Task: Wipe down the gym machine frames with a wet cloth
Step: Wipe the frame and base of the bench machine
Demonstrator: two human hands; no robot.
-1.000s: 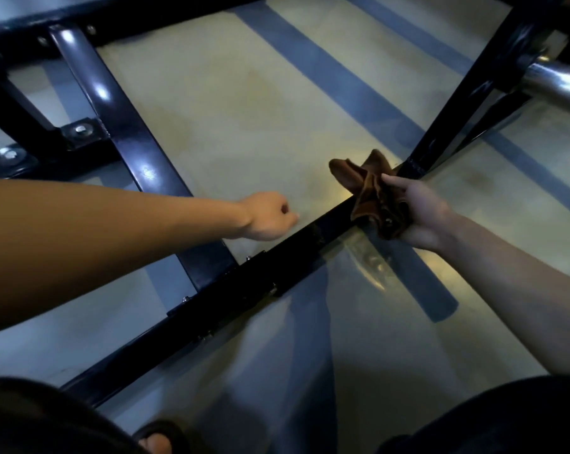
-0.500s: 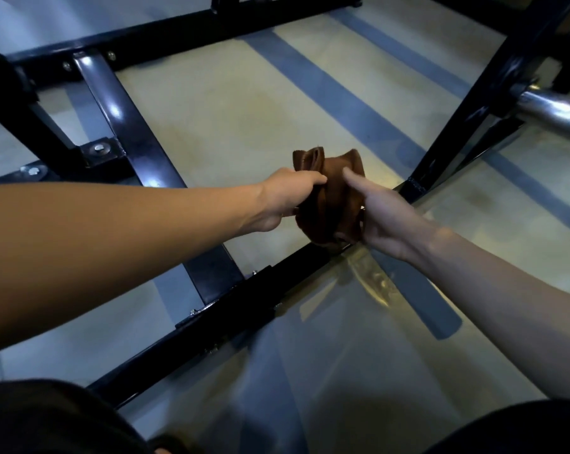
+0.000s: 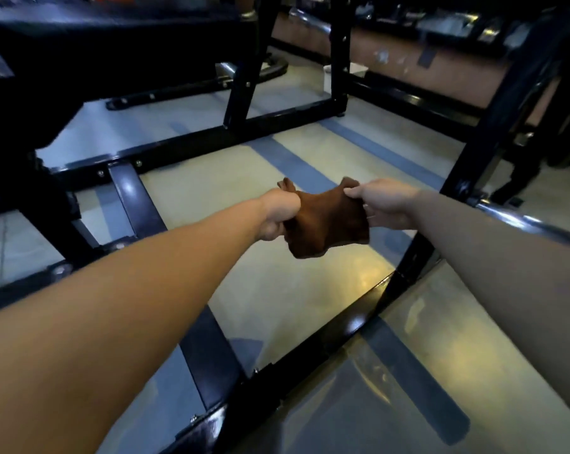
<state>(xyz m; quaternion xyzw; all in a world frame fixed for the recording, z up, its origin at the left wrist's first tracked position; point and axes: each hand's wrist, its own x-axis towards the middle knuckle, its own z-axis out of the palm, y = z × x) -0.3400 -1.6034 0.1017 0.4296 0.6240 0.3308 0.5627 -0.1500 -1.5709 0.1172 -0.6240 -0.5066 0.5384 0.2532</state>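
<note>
Above pale floor point(image 3: 286, 290), between black steel frame bars point(image 3: 136, 204), crumpled brown cloth point(image 3: 326, 221) held in air. Left hand point(image 3: 278, 217) fisted round cloth's left edge; right hand point(image 3: 386, 204) pinches right edge, thumb on top.

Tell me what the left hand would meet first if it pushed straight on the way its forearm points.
Probably the brown cloth that the left hand grips, then the right hand pinching its far edge. Depth is unclear from one view.
</note>
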